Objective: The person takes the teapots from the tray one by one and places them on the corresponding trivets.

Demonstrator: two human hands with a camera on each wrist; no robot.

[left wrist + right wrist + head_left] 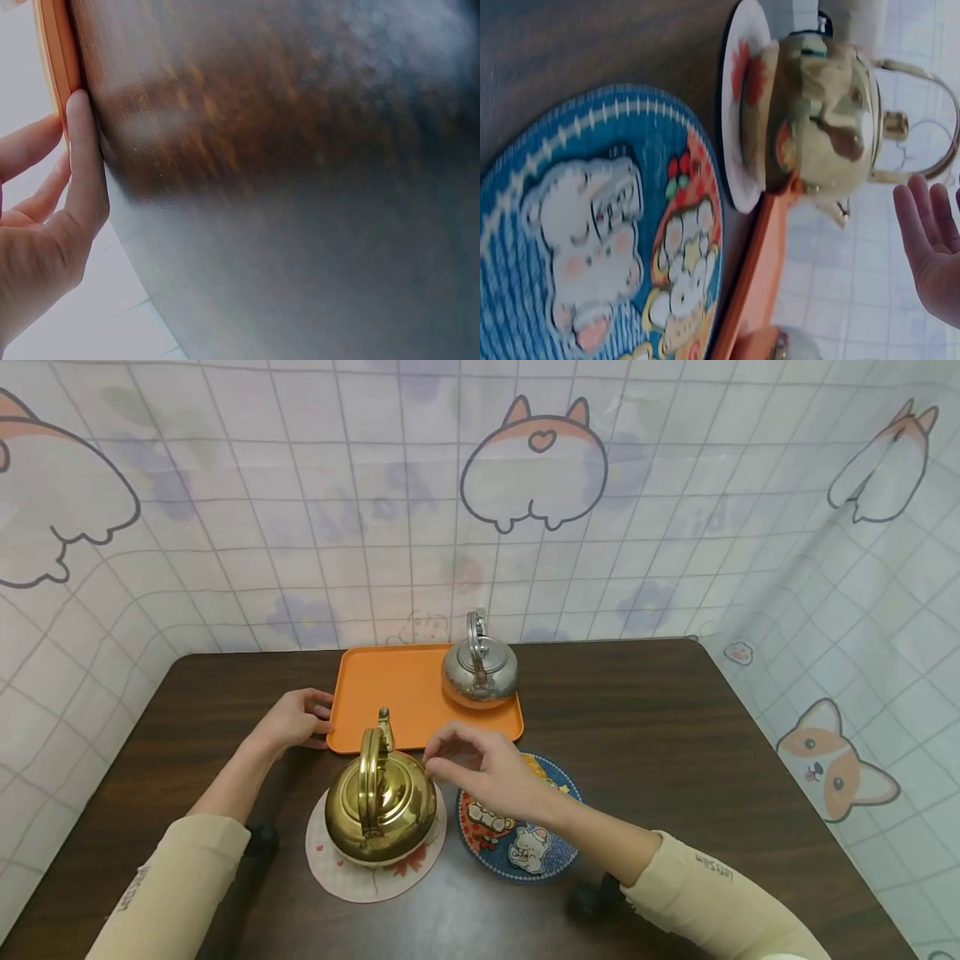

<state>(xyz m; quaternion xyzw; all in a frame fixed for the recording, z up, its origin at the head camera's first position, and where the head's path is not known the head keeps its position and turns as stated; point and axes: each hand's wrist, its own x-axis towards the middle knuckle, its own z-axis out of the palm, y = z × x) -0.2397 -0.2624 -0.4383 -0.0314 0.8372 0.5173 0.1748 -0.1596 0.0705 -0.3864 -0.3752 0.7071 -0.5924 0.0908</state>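
Observation:
At the left edge of the orange tray (390, 693) is my left hand (294, 720). Its thumb (84, 150) lies along the outer side of the rim, and a finger meets the rim from above, pinching it. My right hand (487, 768) hovers right of the gold kettle (381, 810), fingers loosely bent and holding nothing. In the right wrist view its fingers appear near the kettle's raised handle (934, 75). The gold kettle stands upright on a pale round mat (352, 881), its spout toward the tray. A silver kettle (480, 672) stands on the tray's right side.
A blue round mat (491, 860) with cartoon bears lies right of the gold kettle, partly under my right forearm in the head view. The dark wooden table (637, 718) meets a tiled-pattern curtain (375, 527) at the back and sides.

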